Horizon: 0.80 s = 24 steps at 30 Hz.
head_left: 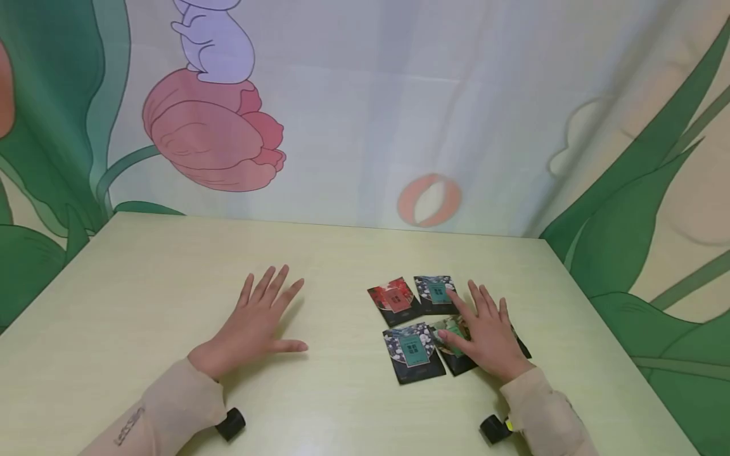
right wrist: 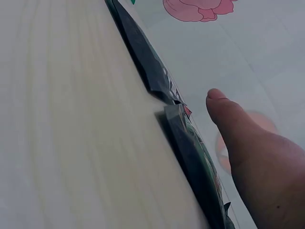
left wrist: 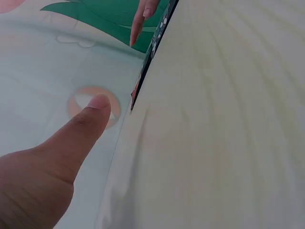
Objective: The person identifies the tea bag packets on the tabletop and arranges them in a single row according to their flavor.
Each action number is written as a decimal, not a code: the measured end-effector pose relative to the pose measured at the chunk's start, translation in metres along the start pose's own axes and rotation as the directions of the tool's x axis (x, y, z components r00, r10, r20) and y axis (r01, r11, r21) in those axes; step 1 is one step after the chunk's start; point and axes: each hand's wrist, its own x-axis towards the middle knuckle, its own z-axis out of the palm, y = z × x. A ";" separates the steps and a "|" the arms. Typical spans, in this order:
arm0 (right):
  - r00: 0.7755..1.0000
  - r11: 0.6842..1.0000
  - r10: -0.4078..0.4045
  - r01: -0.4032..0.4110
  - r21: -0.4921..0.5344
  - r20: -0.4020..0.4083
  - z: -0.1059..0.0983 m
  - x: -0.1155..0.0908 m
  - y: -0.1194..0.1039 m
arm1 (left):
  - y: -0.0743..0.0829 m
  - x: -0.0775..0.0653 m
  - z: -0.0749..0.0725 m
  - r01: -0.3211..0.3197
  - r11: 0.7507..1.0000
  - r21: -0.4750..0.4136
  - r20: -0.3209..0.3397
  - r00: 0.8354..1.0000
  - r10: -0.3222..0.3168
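Note:
Several flat, dark-edged sachets lie on the table right of centre in the head view. One has a red floral print (head_left: 395,299); a sachet with a teal label (head_left: 413,349) lies in front of it, and another teal-labelled sachet (head_left: 436,293) is behind. My right hand (head_left: 492,335), fingers spread, is over a green-labelled sachet (head_left: 459,363) and partly hides it. A dark sachet edge (head_left: 522,346) shows beyond that hand. The right thumb (right wrist: 233,121) appears apart from the sachets in the right wrist view. Left of them, my left hand (head_left: 258,320) holds nothing, fingers spread.
The pale wooden table (head_left: 336,405) ends at a hanging cloth (head_left: 342,139) printed with a flower, leaves and an animal figure. A small black device (head_left: 230,424) sits at the left cuff, and another black device (head_left: 493,429) at the right cuff.

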 end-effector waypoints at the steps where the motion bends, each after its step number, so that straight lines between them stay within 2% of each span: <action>1: 1.000 1.000 0.000 0.000 0.004 0.003 -0.001 0.000 0.000 | 0.000 0.000 -0.001 0.001 1.000 -0.001 0.001 1.000 -0.001; 17: 0.999 0.996 -0.046 0.048 0.071 -0.028 -0.009 0.002 -0.005 | -0.003 0.003 -0.008 -0.034 0.999 0.013 -0.040 0.999 0.034; 24: 0.996 0.993 -0.068 0.073 0.088 -0.061 -0.014 0.002 -0.012 | 0.005 0.009 -0.014 -0.087 0.996 0.013 -0.126 0.988 0.088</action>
